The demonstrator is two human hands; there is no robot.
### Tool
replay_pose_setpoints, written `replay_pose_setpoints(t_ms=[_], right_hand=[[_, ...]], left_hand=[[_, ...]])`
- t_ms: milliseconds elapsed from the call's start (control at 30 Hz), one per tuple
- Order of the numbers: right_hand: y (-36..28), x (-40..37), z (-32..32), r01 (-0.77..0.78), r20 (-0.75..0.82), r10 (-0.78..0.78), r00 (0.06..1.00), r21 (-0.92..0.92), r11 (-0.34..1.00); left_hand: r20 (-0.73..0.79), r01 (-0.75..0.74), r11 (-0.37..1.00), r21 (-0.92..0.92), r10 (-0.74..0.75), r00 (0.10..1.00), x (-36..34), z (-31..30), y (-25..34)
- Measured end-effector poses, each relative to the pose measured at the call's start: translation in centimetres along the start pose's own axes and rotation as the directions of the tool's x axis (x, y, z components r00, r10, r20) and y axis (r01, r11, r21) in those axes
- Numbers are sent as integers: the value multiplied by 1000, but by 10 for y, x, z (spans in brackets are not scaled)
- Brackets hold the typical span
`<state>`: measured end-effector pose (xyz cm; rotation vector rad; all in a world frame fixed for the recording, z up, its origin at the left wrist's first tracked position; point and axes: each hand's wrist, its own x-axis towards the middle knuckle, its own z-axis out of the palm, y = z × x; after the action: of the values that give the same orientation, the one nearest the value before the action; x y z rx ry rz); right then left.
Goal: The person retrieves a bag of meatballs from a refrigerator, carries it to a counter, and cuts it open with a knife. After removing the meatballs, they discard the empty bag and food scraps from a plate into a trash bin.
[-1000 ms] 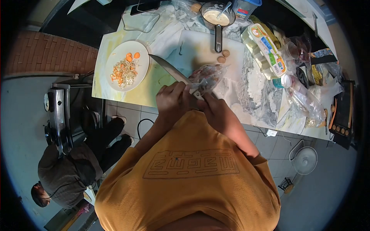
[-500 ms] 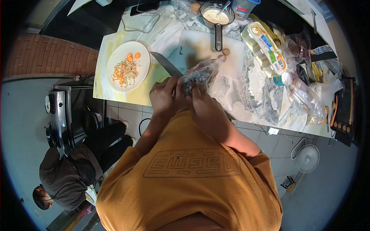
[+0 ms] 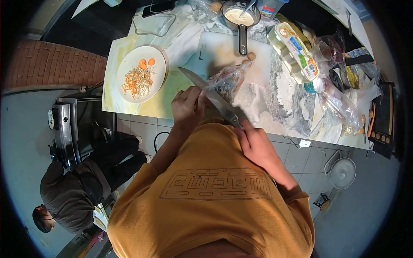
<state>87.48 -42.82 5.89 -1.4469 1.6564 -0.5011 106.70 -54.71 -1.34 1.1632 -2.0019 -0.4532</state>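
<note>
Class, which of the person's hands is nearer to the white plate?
Left. The left hand is to the right of the white plate; the right hand, holding the knife, is farther right and closer to the body.

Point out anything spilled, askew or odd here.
White, powdery-looking patches mark the marble counter between the cutting board and egg carton. They resemble spilled powder, though some could be the stone's own pattern. Nothing stands out about the knife or plastic bag.
</note>
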Motion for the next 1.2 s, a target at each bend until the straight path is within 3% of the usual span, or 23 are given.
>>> replay_pose_setpoints(t_ms=[300,533,600,633,733,800,933,1067,1133,1200], right_hand=[[13,-27,5,63,-144,-85,986,-153,986],[-4,1,0,56,-107,-64,992,-78,995],[-3,-3,-3,53,-109,-62,992,-81,995],[-1,-8,-5,41,-114,-51,992,-83,996],[5,-18,-9,59,-143,-73,987,-99,993],[3,-8,-8,52,-156,-68,985,-103,993],[-2,23,-4,-4,-140,-3,990,-53,999],[2,8,-11,48,-153,-61,986,-85,995],[5,-5,-21,-8,-134,-5,991,-91,996],[8,-7,-27,-28,-135,11,991,-125,992]], left_hand=[[-32,-97,991,-90,95,995,-4,12,8],[-55,-134,986,-102,129,990,-5,13,14],[-51,56,977,-204,-68,996,0,8,13],[-53,60,977,-204,-72,996,1,7,13],[-37,34,977,-209,-43,998,4,8,14],[3,-181,964,-192,185,983,2,10,16],[-55,-224,942,-250,217,975,2,20,18],[-64,-94,979,-183,84,994,3,10,3],[-45,-39,981,-190,31,998,4,7,-1],[9,-192,947,-257,201,980,5,7,-2]])
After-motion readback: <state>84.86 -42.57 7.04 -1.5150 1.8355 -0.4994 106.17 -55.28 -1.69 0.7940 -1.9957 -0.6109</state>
